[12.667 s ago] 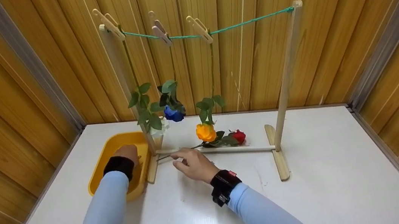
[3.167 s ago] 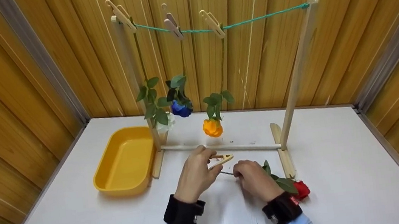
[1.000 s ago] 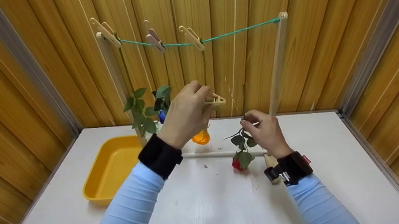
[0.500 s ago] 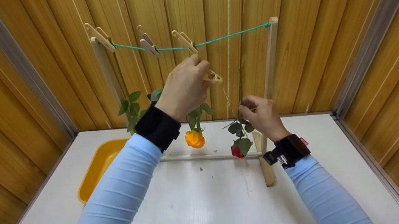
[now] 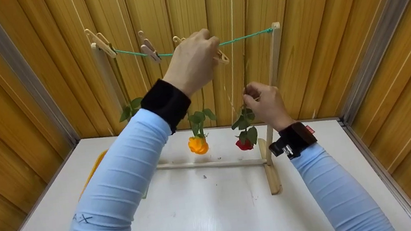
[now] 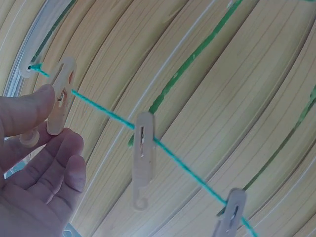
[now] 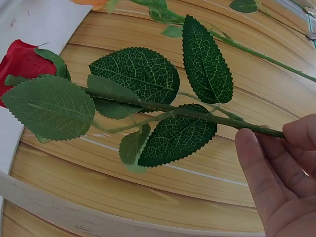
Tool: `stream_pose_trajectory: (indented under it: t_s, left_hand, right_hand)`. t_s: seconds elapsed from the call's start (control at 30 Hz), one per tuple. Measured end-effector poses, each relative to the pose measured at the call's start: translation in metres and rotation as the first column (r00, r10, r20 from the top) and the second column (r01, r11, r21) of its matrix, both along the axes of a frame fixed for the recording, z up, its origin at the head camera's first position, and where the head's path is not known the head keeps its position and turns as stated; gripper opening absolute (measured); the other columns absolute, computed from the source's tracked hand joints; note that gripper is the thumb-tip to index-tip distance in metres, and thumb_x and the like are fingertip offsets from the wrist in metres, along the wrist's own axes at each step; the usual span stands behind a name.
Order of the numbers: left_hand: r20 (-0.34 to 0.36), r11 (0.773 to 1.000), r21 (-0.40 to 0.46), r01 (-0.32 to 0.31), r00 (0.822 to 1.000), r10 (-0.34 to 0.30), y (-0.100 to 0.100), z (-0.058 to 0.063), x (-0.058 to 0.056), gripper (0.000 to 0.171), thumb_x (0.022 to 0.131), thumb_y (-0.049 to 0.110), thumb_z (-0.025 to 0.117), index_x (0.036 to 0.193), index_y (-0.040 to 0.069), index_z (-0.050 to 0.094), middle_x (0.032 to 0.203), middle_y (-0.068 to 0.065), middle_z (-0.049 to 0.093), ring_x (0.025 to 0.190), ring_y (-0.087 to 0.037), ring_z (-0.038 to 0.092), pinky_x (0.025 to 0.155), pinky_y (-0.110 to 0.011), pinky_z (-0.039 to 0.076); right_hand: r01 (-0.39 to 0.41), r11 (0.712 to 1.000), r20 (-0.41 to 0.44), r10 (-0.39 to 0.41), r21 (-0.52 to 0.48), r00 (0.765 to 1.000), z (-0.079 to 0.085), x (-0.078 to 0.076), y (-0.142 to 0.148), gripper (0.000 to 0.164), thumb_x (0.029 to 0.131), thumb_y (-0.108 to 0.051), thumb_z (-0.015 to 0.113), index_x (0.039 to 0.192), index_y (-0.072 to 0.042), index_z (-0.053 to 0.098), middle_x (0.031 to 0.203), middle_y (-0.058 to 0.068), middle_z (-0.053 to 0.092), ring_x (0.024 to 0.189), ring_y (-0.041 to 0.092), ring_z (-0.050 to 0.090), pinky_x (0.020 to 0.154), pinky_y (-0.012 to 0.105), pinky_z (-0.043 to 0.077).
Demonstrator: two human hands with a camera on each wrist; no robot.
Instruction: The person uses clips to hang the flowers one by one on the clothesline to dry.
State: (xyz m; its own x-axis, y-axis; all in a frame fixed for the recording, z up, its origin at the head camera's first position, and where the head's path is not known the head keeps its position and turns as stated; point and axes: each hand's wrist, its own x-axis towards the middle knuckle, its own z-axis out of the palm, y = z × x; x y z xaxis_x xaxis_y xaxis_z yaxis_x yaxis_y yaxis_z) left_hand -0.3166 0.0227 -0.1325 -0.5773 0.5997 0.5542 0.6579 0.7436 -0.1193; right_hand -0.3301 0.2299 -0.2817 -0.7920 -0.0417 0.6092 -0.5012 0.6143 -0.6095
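Observation:
My left hand pinches a beige clothespin just in front of the green line, right of the pegs on it. My right hand pinches the stem of a red artificial rose, which hangs bloom down with its stem end pointing up towards the line. An orange-yellow rose hangs upside down to its left. Two clothespins show on the line in the head view, a left one and a mauve one; my left hand mostly covers a third.
The line is tied between wooden posts of a stand with a low crossbar. My left arm hides most of a yellow tub and the blue and white roses. Wood-patterned panels enclose the white table.
The left hand has gone from the tub to the line with a clothespin. The right hand has lifted the red rose off the table; both hands have kept rising over the last second.

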Motion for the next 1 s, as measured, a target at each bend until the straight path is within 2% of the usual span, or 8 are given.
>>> stream_pose_trajectory:
  t_s: [0.33, 0.57, 0.67, 0.77, 0.87, 1.0]
  left_hand:
    - [-0.027, 0.997, -0.050, -0.062, 0.998, 0.060, 0.025, 0.031, -0.006, 0.021, 0.098, 0.002, 0.065, 0.118, 0.001, 0.071, 0.115, -0.014, 0.066, 0.104, -0.028, 0.065, 0.092, -0.035, 0.055]
    - [-0.059, 0.994, -0.066, -0.093, 0.994, 0.089, 0.037, 0.045, -0.010, 0.025, 0.100, -0.005, 0.054, 0.118, 0.000, 0.072, 0.117, -0.014, 0.068, 0.107, -0.026, 0.065, 0.091, -0.033, 0.055]
    - [-0.076, 0.993, -0.065, -0.102, 0.992, 0.097, 0.040, 0.049, -0.012, 0.029, 0.099, -0.011, 0.046, 0.109, 0.000, 0.071, 0.111, -0.012, 0.068, 0.100, -0.023, 0.064, 0.086, -0.031, 0.054]
    - [-0.079, 0.991, -0.065, -0.113, 0.991, 0.107, 0.042, 0.051, -0.014, 0.028, 0.097, -0.015, 0.041, 0.094, 0.001, 0.064, 0.093, -0.007, 0.059, 0.085, -0.019, 0.052, 0.075, -0.028, 0.046]
    - [-0.082, 0.988, -0.077, -0.136, 0.988, 0.130, 0.047, 0.054, -0.016, 0.027, 0.098, -0.015, 0.039, 0.085, 0.005, 0.052, 0.082, -0.003, 0.042, 0.077, -0.016, 0.039, 0.069, -0.028, 0.037]
    - [-0.098, 0.977, -0.106, -0.182, 0.980, 0.172, 0.053, 0.058, -0.020, 0.031, 0.102, -0.010, 0.038, 0.077, 0.008, 0.042, 0.076, -0.002, 0.034, 0.070, -0.015, 0.035, 0.064, -0.027, 0.035]
  right_hand:
    - [0.029, 0.999, 0.011, -0.030, 0.024, 0.999, 0.021, -0.006, 0.001, 0.009, 0.098, -0.001, 0.063, 0.101, 0.005, 0.069, 0.091, 0.019, 0.071, 0.080, 0.026, 0.063, 0.066, 0.017, 0.046]
    - [0.052, 0.998, 0.038, -0.053, 0.029, 0.998, 0.036, -0.010, -0.001, 0.012, 0.098, -0.002, 0.062, 0.101, 0.006, 0.069, 0.093, 0.020, 0.070, 0.081, 0.026, 0.062, 0.070, 0.025, 0.048]
    - [0.073, 0.997, 0.059, -0.075, 0.037, 0.995, 0.039, -0.011, -0.002, 0.011, 0.099, -0.002, 0.061, 0.101, 0.006, 0.069, 0.094, 0.021, 0.070, 0.083, 0.027, 0.062, 0.072, 0.028, 0.049]
    - [0.088, 0.996, 0.086, -0.090, 0.027, 0.992, 0.041, -0.012, -0.004, 0.012, 0.100, -0.004, 0.060, 0.100, 0.005, 0.068, 0.094, 0.020, 0.069, 0.082, 0.027, 0.063, 0.069, 0.026, 0.050]
    - [0.099, 0.995, 0.093, -0.099, 0.007, 0.991, 0.042, -0.013, -0.005, 0.013, 0.101, -0.006, 0.059, 0.098, 0.004, 0.067, 0.092, 0.019, 0.068, 0.079, 0.026, 0.064, 0.065, 0.022, 0.050]
    - [0.109, 0.994, 0.111, -0.107, -0.014, 0.988, 0.042, -0.014, -0.005, 0.015, 0.103, -0.008, 0.057, 0.098, 0.003, 0.066, 0.092, 0.017, 0.067, 0.080, 0.026, 0.065, 0.065, 0.023, 0.052]
